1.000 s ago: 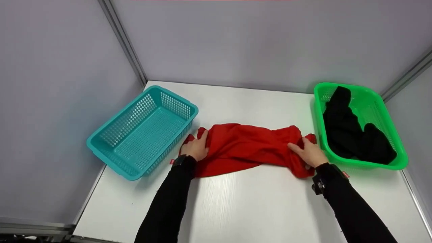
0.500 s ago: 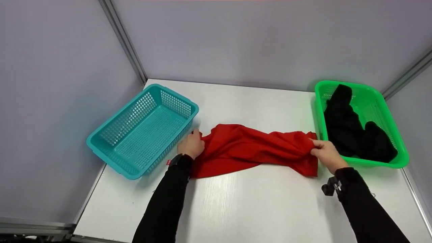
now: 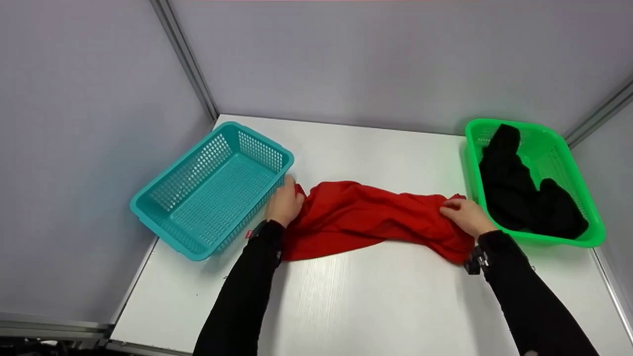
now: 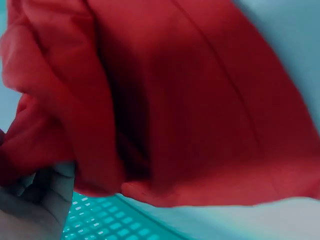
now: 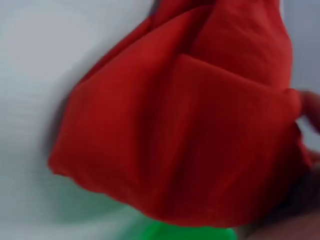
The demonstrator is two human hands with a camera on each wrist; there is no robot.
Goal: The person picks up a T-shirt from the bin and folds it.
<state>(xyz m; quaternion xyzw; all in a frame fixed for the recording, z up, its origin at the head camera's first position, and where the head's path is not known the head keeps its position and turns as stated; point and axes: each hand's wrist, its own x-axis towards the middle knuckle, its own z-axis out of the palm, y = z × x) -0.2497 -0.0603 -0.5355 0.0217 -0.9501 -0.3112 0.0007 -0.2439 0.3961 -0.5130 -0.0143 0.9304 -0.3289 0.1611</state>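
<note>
A rumpled red garment (image 3: pixel 356 212), its exact kind hidden by the folds, lies stretched sideways across the white table. At its left end, my left hand (image 3: pixel 285 201) grips the upper corner close to the teal basket; the left wrist view has fingers (image 4: pixel 57 190) curled under the red fabric. My right hand (image 3: pixel 465 215) pinches the upper corner at the other end, near the green basket. In the right wrist view the fabric hangs in loose folds, and a fingertip (image 5: pixel 311 107) meets its edge. A visible seam runs along the cloth in the left wrist view.
The teal basket (image 3: pixel 163 233) stands at the left, angled, with nothing visible inside. At the right is the green basket (image 3: pixel 576 170) holding black cloth (image 3: pixel 509 193). Grey panels (image 3: pixel 371 59) rise behind the table (image 3: pixel 356 301) and on both sides.
My right hand moved outward to the garment's right edge, then slightly back left. My left hand shifted up and left to the upper corner. The garment's right end lies flatter, its bunched fold gone.
</note>
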